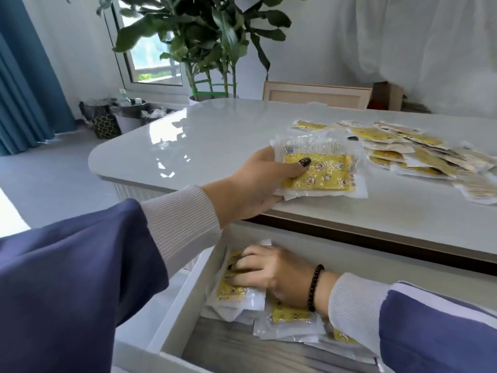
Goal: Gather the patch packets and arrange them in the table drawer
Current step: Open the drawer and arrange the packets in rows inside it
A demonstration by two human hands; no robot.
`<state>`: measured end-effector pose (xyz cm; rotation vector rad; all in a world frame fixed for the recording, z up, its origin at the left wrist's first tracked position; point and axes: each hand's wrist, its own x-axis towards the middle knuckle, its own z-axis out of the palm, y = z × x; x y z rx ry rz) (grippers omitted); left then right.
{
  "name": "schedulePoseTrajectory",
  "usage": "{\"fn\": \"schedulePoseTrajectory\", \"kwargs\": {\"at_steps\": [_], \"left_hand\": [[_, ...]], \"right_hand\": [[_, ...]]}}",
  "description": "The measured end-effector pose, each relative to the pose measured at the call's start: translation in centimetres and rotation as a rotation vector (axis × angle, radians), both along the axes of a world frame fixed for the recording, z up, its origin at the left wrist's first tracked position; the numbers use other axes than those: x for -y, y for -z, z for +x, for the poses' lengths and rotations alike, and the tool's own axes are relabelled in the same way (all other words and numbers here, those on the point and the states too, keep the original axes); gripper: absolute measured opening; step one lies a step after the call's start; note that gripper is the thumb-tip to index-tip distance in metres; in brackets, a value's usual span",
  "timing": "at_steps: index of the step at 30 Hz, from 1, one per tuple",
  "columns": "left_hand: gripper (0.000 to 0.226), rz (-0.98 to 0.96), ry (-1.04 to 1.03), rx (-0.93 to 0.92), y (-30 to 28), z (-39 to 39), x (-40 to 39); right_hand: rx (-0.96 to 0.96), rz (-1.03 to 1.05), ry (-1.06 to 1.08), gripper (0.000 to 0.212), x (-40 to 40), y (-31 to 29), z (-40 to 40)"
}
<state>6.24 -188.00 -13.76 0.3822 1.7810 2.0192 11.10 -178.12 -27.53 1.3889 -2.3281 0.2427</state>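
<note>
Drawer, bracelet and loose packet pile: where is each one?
Drawer [185, 313], head view, on its left inner wall.
Bracelet [315, 288], head view, on the dark beads at the right wrist.
Loose packet pile [419, 154], head view, on a packet mid-pile.

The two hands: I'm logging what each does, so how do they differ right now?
The left hand is up at the table edge, gripping a small stack of packets; the right hand is down in the drawer, pressing flat on packets already there. Only the right wrist wears a bead bracelet. Both show white ribbed cuffs under blue sleeves.
</note>
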Motion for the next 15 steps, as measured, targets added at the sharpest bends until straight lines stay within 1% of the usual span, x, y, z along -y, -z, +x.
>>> {"fn": "schedulePoseTrajectory", "kwargs": {"at_steps": [2, 3, 5, 6, 8, 9, 11, 13, 15], "left_hand": [[0.074, 0.019, 0.022, 0.015, 0.0, 0.0, 0.1], [0.073, 0.021, 0.029, 0.019, 0.0, 0.1, 0.1], [0.060, 0.045, 0.038, 0.030, -0.1, 0.2, 0.1], [0.054, 0.057, 0.041, 0.037, 0.0, 0.1, 0.1], [0.057, 0.049, 0.045, 0.037, -0.1, 0.2, 0.1], [0.058, 0.045, 0.045, 0.035, -0.1, 0.3, 0.1], [0.047, 0.052, 0.043, 0.028, -0.3, 0.6, 0.1], [0.039, 0.061, 0.040, 0.024, -0.4, 0.8, 0.1], [0.038, 0.066, 0.037, 0.017, -0.4, 0.8, 0.0]], "right_hand": [[0.084, 0.001, 0.001, 0.035, -0.2, 0.4, -0.2], [0.130, 0.022, 0.008, 0.035, -0.2, 0.3, -0.2], [0.216, 0.099, 0.059, 0.034, 0.0, -0.5, 0.2], [0.238, 0.141, 0.097, 0.041, 0.0, -0.9, 0.7], [0.258, 0.220, 0.201, 0.064, 0.2, -1.5, 2.1], [0.239, 0.229, 0.255, 0.069, 0.4, -1.5, 3.0], [0.180, 0.219, 0.381, 0.066, 1.0, -0.8, 4.6], [0.214, 0.178, 0.516, 0.061, 1.6, -0.2, 5.5], [0.253, 0.133, 0.580, 0.063, 2.3, 0.0, 5.9]]}}
